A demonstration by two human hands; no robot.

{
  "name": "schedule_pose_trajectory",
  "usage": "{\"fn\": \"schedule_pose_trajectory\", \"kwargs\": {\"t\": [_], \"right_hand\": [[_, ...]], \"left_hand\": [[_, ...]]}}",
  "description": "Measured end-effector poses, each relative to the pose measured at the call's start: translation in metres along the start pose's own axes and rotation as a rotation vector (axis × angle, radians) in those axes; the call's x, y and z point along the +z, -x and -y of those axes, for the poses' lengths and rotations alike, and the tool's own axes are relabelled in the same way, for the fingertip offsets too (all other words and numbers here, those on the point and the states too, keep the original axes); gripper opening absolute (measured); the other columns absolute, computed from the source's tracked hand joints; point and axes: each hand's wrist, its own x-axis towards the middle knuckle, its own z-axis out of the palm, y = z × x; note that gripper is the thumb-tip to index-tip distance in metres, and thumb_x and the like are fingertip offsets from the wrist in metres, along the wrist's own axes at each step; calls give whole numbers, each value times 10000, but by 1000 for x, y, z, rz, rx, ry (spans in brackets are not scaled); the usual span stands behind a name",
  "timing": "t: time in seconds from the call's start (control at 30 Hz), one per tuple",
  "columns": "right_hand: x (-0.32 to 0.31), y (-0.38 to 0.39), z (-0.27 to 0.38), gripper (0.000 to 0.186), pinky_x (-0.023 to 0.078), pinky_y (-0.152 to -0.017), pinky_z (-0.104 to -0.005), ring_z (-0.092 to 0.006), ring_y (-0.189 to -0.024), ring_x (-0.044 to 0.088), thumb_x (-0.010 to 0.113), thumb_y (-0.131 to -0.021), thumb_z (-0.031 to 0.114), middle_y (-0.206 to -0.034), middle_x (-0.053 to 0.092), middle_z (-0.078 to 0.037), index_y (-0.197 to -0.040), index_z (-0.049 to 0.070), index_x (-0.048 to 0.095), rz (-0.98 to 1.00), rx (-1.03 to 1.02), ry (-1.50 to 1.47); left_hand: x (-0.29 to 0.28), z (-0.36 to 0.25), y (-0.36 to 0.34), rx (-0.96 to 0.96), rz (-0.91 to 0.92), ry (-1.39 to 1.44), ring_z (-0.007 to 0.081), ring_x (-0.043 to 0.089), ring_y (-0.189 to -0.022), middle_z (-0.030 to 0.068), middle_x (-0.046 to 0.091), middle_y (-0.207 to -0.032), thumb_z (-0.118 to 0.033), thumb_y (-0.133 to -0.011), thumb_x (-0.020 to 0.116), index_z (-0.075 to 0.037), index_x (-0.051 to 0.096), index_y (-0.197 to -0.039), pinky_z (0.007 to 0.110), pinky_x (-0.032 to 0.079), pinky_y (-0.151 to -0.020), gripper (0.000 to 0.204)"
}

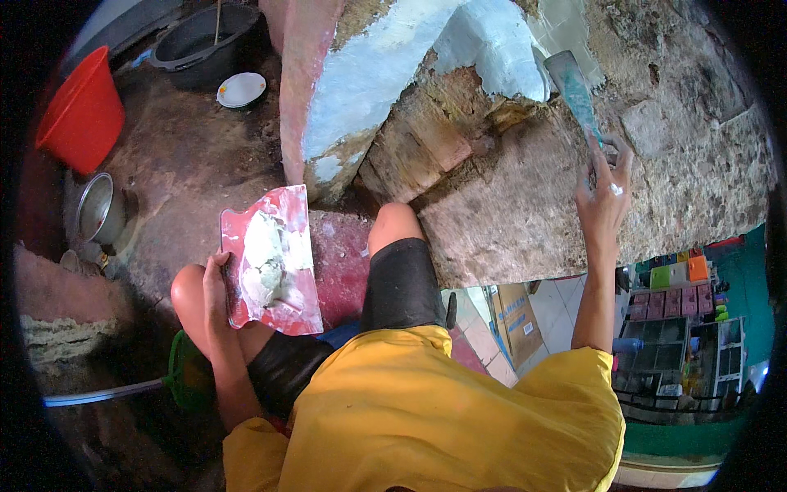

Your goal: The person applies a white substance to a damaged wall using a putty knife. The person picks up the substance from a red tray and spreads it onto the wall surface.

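Note:
My left hand (215, 283) grips a flat red board (235, 238) by its left edge, above my lap. A mound of whitish filler paste (264, 262) lies on the board, with smears around it. Up at the right, my right hand (607, 180) is closed on the handle of a putty knife (574, 90), and a white smear marks the back of the hand. The knife's broad blade is against or close to the rough wall, just right of a patch of fresh white paste (500, 53); whether it touches, I cannot tell.
Exposed brickwork (434, 131) shows below the pasted patch. On the floor at the left are a red bucket (86, 115), a black basin (205, 49), a white plate (241, 90) and a metal pot (102, 209). Cardboard (518, 321) and shelves of goods (672, 328) stand at the lower right.

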Motion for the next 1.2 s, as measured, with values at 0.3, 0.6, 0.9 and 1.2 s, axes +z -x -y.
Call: {"fn": "schedule_pose_trajectory", "kwargs": {"t": [0.3, 0.6, 0.9, 1.2], "right_hand": [[-8, 22, -8, 578, 484, -801, -395, -318, -1017, 553, 605, -673, -62, -1173, 507, -127, -1212, 145, 584, -3, 73, -50], [-3, 4, 5, 505, 487, -700, -353, -266, -914, 558, 595, -731, -83, -1147, 503, -102, -1197, 111, 596, 22, 67, -45], [-2, 13, -6, 542, 489, -708, -364, -280, -927, 566, 601, -702, -94, -1129, 513, -116, -1201, 119, 593, -84, 25, -27], [16, 15, -8, 477, 484, -747, -363, -267, -917, 579, 591, -758, -77, -1122, 523, -129, -1204, 92, 597, -116, -50, -116]], "left_hand": [[-6, 4, -3, -8, 9, 25, 170, 575, -783, 60, 609, -875, -203, -858, 486, 3, 559, -1018, 302, 454, -785, 271], [-14, 10, -18, -95, 147, 161, 180, 593, -810, 69, 623, -907, -198, -868, 466, 2, 563, -1062, 302, 466, -814, 295], [-8, 6, -11, -12, -11, 8, 177, 550, -798, 68, 590, -886, -229, -861, 485, 12, 556, -991, 308, 426, -795, 283], [-59, 30, -31, -112, -6, 61, 183, 574, -866, 74, 622, -972, -236, -896, 452, 14, 579, -1057, 301, 434, -864, 324]]}}
